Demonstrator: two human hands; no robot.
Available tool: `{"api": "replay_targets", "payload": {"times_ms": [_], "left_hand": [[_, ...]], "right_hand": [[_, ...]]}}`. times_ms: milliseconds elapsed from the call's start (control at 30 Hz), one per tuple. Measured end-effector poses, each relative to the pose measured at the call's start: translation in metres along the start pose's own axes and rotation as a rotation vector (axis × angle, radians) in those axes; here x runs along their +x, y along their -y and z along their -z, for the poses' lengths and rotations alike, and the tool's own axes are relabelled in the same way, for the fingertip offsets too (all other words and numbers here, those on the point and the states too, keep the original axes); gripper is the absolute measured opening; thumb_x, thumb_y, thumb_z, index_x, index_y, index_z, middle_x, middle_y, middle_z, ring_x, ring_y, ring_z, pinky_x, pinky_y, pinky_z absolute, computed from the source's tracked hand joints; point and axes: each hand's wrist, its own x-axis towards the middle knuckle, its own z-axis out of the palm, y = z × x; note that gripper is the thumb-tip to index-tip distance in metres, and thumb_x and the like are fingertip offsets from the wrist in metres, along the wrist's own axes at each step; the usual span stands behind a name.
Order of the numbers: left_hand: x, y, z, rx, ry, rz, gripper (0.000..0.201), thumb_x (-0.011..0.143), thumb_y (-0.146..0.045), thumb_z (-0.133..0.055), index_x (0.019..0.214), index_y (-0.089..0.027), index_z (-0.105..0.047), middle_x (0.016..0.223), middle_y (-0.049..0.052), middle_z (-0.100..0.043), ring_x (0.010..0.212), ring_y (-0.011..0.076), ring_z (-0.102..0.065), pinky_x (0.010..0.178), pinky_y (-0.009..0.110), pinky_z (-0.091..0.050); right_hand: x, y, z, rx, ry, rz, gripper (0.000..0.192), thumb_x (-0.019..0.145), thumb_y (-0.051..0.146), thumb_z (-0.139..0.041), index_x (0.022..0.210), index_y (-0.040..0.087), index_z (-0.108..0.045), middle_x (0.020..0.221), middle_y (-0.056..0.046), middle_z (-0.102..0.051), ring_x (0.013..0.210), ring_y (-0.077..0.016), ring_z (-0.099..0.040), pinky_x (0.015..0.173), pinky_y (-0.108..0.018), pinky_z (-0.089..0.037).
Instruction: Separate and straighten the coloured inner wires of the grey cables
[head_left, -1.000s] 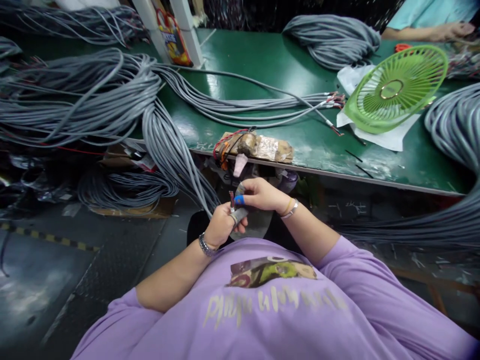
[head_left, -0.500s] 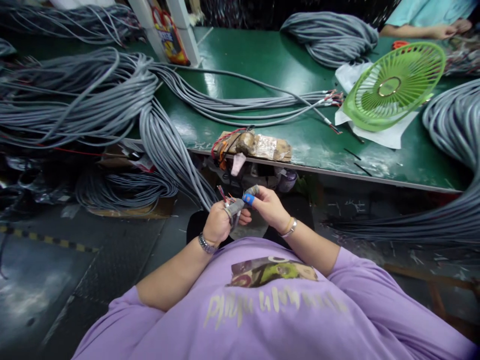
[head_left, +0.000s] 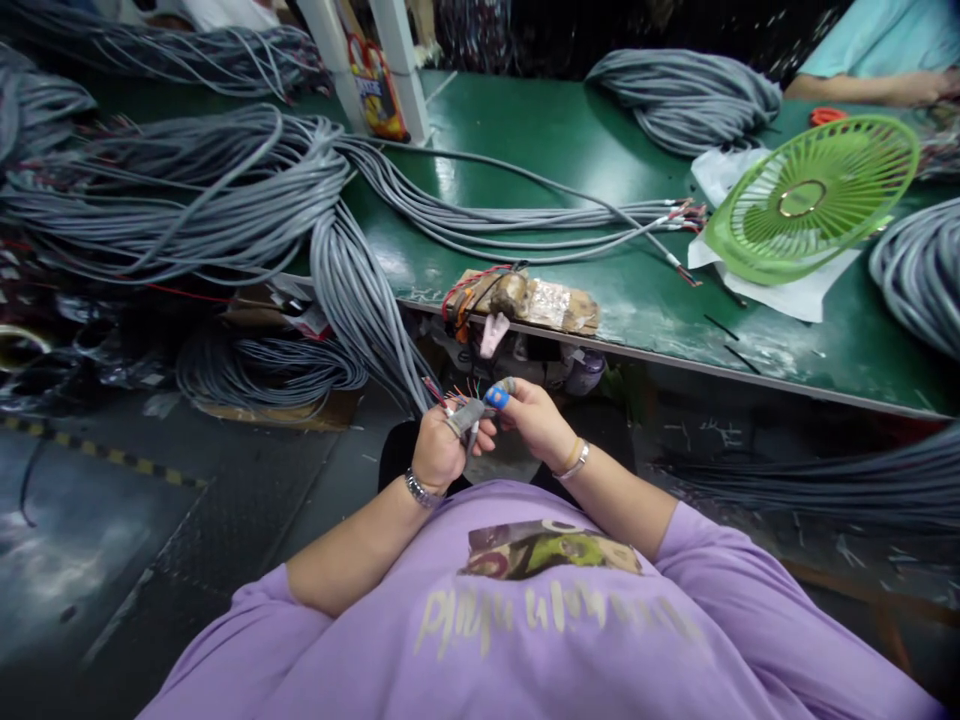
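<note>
- Green, glossy tabletop (head_left: 510,120), its front edge scuffed.
- Smooth grey cables (head_left: 217,215) heaped in loose loops, some drooping over the edge.
- Ribbed, round plastic fan (head_left: 821,200) on white sheeting.
- Left hand (head_left: 440,450), closed around a cable end.
- Right hand (head_left: 538,425), fingers bent beside the strands; whether they pinch one, I cannot tell.
- Thin, splayed coloured wires (head_left: 457,398), rising above the left thumb, near the right fingertips.

Looks smooth and plastic along the grey cables (head_left: 356,285), glossy yet scuffed across the tabletop (head_left: 525,120), plastic in the fan (head_left: 829,205), matt cloth in the shirt (head_left: 585,670), shiny metal at the wristband (head_left: 421,489).
</note>
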Motion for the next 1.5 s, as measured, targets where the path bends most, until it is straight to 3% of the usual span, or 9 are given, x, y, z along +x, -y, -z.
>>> {"api": "replay_targets", "payload": {"times_ms": [100, 200, 367, 533, 800, 900, 1100, 1300, 1500], "left_hand": [[-0.001, 0.001, 0.000, -0.010, -0.026, -0.011, 0.033, 0.068, -0.043, -0.073, 0.068, -0.012, -0.061, 0.056, 0.004, -0.066, 0.039, 0.0115, -0.058, 0.033, 0.018, -0.036], [-0.001, 0.003, 0.003, 0.000, -0.038, -0.035, 0.033, 0.069, -0.043, -0.073, 0.070, -0.012, -0.061, 0.056, 0.003, -0.066, 0.038, 0.0111, -0.058, 0.033, 0.018, -0.035], [-0.001, 0.004, 0.007, 0.080, -0.020, -0.074, 0.035, 0.070, -0.046, -0.072, 0.070, -0.013, -0.060, 0.057, 0.003, -0.066, 0.041, 0.0124, -0.060, 0.034, 0.018, -0.039], [-0.003, 0.004, 0.008, 0.159, -0.011, -0.099, 0.036, 0.073, -0.047, -0.070, 0.066, -0.013, -0.059, 0.056, 0.004, -0.066, 0.040, 0.0112, -0.058, 0.035, 0.019, -0.040], [-0.002, -0.001, 0.004, -0.014, -0.085, -0.081, 0.033, 0.071, -0.045, -0.070, 0.071, -0.015, -0.059, 0.057, 0.002, -0.066, 0.041, 0.0120, -0.059, 0.036, 0.019, -0.041], [-0.004, -0.007, 0.002, -0.053, -0.126, -0.083, 0.034, 0.069, -0.045, -0.070, 0.065, -0.015, -0.057, 0.054, 0.002, -0.065, 0.039, 0.0114, -0.057, 0.035, 0.019, -0.040], [-0.007, -0.001, 0.010, 0.018, -0.105, -0.112, 0.033, 0.071, -0.046, -0.070, 0.071, -0.014, -0.060, 0.057, 0.003, -0.067, 0.041, 0.0119, -0.059, 0.036, 0.019, -0.041], [-0.010, 0.004, 0.015, 0.106, -0.039, -0.145, 0.033, 0.074, -0.046, -0.069, 0.073, -0.015, -0.059, 0.059, 0.003, -0.067, 0.042, 0.0117, -0.059, 0.036, 0.019, -0.040], [-0.015, -0.003, 0.015, 0.250, 0.165, -0.021, 0.034, 0.071, -0.043, -0.071, 0.060, -0.014, -0.058, 0.049, 0.004, -0.063, 0.036, 0.0107, -0.054, 0.034, 0.020, -0.036]], "right_hand": [[-0.001, -0.001, 0.001, 0.059, -0.006, -0.055, 0.038, 0.066, 0.048, -0.075, 0.068, 0.018, -0.052, 0.051, 0.007, -0.043, 0.046, -0.0052, -0.035, 0.045, -0.019, -0.031], [-0.002, 0.007, 0.001, 0.007, 0.015, -0.071, 0.037, 0.070, 0.050, -0.071, 0.076, 0.017, -0.056, 0.058, 0.006, -0.048, 0.051, -0.0060, -0.041, 0.049, -0.019, -0.036], [0.000, 0.020, -0.005, -0.268, 0.075, 0.033, 0.038, 0.064, 0.044, -0.077, 0.080, 0.015, -0.059, 0.069, 0.002, -0.057, 0.061, -0.0087, -0.048, 0.054, -0.021, -0.039], [0.001, 0.022, -0.010, -0.283, 0.057, 0.097, 0.027, 0.069, 0.038, -0.071, 0.073, 0.016, -0.056, 0.062, 0.004, -0.053, 0.054, -0.0070, -0.043, 0.052, -0.022, -0.036], [-0.001, 0.015, -0.019, -0.221, -0.124, 0.142, 0.020, 0.072, 0.034, -0.063, 0.069, 0.017, -0.053, 0.062, 0.004, -0.052, 0.055, -0.0074, -0.043, 0.051, -0.022, -0.036], [0.003, 0.015, -0.019, -0.136, -0.183, 0.093, 0.020, 0.070, 0.034, -0.063, 0.069, 0.018, -0.051, 0.061, 0.005, -0.048, 0.054, -0.0069, -0.041, 0.049, -0.021, -0.035], [0.001, 0.024, -0.021, -0.098, 0.028, -0.066, 0.030, 0.071, 0.045, -0.065, 0.076, 0.017, -0.055, 0.063, 0.005, -0.049, 0.054, -0.0064, -0.042, 0.050, -0.020, -0.036], [-0.003, 0.028, -0.020, -0.158, 0.114, 0.044, 0.035, 0.061, 0.041, -0.078, 0.073, 0.015, -0.058, 0.064, 0.004, -0.056, 0.056, -0.0074, -0.046, 0.052, -0.021, -0.037], [0.001, 0.026, -0.017, -0.194, 0.264, 0.073, 0.028, 0.064, 0.037, -0.077, 0.072, 0.014, -0.063, 0.066, 0.001, -0.062, 0.059, -0.0102, -0.053, 0.057, -0.024, -0.043]]}}
